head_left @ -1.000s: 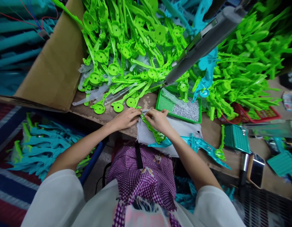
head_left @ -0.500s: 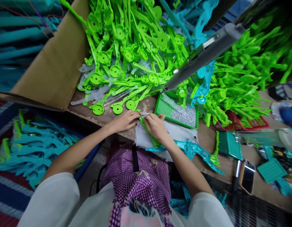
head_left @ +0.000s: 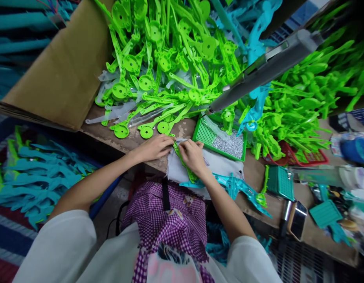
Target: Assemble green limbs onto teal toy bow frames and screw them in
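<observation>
Both my hands meet over a white cloth (head_left: 221, 165) at the front edge of a wooden bench. My left hand (head_left: 154, 147) pinches the top end of a long bright green plastic part (head_left: 184, 165). My right hand (head_left: 193, 156) is closed over the same part, which runs down under it towards my lap. Right behind my hands sits a green mesh tray (head_left: 204, 133) holding a heap of small silver screws (head_left: 230, 144). A grey powered screwdriver (head_left: 267, 70) hangs slanted above the tray, tip down.
A big pile of green plastic parts (head_left: 170, 59) fills the bench behind, more green parts (head_left: 302, 102) at the right. A cardboard flap (head_left: 61, 74) stands left. Teal parts (head_left: 37, 181) lie in a bin below left; a teal part (head_left: 241, 186), teal baskets (head_left: 279, 182) and a phone (head_left: 296, 220) at right.
My hands stay on the green part with only slight finger shifts. The view has drifted, so everything sits a little further left and higher in the picture.
</observation>
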A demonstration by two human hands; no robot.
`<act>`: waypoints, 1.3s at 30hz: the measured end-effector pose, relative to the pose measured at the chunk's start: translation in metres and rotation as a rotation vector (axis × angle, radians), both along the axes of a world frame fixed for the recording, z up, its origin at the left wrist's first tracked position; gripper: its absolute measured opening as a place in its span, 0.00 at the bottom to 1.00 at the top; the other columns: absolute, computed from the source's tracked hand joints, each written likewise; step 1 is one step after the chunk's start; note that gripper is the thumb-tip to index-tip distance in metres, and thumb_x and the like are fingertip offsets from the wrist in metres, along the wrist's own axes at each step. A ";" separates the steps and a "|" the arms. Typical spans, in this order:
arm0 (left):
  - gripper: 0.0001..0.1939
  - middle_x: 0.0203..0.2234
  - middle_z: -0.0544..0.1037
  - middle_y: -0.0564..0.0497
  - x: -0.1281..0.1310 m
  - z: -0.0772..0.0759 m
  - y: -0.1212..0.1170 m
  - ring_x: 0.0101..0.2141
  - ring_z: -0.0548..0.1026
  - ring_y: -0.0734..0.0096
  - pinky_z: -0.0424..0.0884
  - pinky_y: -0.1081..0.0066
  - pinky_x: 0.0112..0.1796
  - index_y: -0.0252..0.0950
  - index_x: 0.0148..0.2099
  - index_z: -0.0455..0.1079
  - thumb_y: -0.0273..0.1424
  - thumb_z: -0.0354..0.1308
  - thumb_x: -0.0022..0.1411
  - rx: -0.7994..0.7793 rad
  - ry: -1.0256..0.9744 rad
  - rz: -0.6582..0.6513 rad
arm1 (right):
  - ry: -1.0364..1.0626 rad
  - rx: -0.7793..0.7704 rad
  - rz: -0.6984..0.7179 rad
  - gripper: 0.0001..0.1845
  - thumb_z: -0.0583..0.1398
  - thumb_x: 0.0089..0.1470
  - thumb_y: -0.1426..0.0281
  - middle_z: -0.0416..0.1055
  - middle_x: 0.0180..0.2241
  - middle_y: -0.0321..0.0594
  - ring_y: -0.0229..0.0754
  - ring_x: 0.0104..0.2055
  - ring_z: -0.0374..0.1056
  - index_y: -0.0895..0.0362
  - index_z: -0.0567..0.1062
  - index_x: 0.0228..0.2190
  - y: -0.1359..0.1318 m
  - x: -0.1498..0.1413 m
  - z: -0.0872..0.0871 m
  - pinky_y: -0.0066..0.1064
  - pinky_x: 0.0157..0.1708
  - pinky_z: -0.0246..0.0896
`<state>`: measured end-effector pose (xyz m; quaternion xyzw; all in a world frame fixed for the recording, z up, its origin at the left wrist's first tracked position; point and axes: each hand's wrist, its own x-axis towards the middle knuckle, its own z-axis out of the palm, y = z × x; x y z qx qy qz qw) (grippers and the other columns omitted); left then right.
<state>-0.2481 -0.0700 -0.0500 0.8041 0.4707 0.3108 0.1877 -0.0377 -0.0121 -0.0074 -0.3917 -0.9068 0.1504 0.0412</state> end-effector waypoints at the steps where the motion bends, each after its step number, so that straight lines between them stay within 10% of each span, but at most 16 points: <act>1: 0.10 0.51 0.77 0.42 0.000 0.001 0.000 0.53 0.74 0.59 0.71 0.58 0.54 0.37 0.52 0.70 0.32 0.54 0.71 -0.003 0.000 -0.001 | 0.024 -0.022 -0.009 0.14 0.50 0.69 0.66 0.76 0.38 0.43 0.45 0.42 0.68 0.55 0.72 0.37 0.001 0.001 -0.001 0.39 0.47 0.47; 19: 0.13 0.48 0.79 0.44 0.004 0.002 0.006 0.49 0.75 0.62 0.71 0.60 0.51 0.37 0.54 0.73 0.35 0.55 0.72 0.008 -0.014 0.022 | 0.242 -0.142 -0.028 0.12 0.53 0.66 0.64 0.72 0.37 0.44 0.47 0.40 0.68 0.53 0.74 0.36 0.007 0.006 -0.011 0.38 0.42 0.61; 31: 0.11 0.28 0.80 0.48 0.004 0.035 0.048 0.28 0.75 0.71 0.65 0.66 0.39 0.35 0.34 0.75 0.27 0.55 0.69 0.188 0.455 -0.272 | 0.294 -0.200 -0.020 0.13 0.54 0.66 0.65 0.72 0.38 0.45 0.47 0.42 0.69 0.54 0.77 0.37 0.010 0.010 -0.008 0.39 0.44 0.64; 39: 0.12 0.32 0.81 0.47 0.009 0.037 0.048 0.31 0.78 0.69 0.68 0.67 0.41 0.33 0.39 0.75 0.20 0.51 0.68 0.298 0.761 -0.354 | 0.316 -0.172 -0.012 0.10 0.54 0.65 0.67 0.70 0.37 0.45 0.47 0.41 0.68 0.54 0.75 0.35 0.009 0.009 -0.015 0.38 0.43 0.63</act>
